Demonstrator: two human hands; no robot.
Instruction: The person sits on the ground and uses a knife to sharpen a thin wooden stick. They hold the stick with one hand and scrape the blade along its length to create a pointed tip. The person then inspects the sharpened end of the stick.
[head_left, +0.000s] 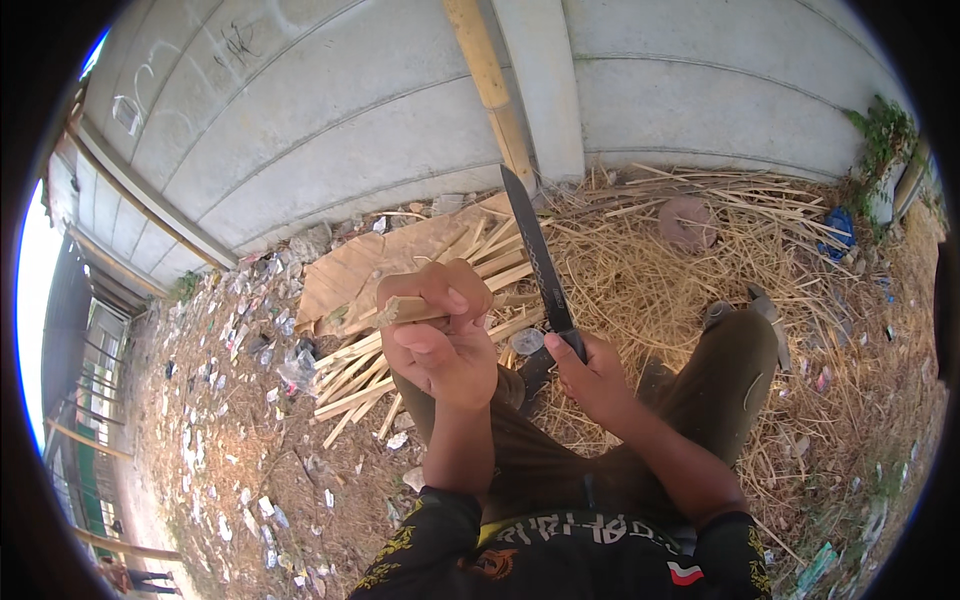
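My left hand [452, 355] is raised in front of my lap, its fingers curled around a bamboo strip [402, 310]. The strip's frayed end pokes out on the left side of the fist; how far it runs behind the fingers is hard to see. In my right hand [592, 380] is a knife [540, 258], gripped by its dark handle. Its long black blade points up and away from me, to the right of the left fist and apart from it. Beyond and below the left hand lies a pile of split bamboo strips [352, 385].
A brown sheet, seemingly cardboard [345, 275], lies under part of the pile. Straw-like shavings [640, 270] cover the ground ahead, with a round stone-like block [687, 222] among them. A concrete wall [380, 110] and a leaning bamboo pole [485, 70] stand behind. Litter dots the ground.
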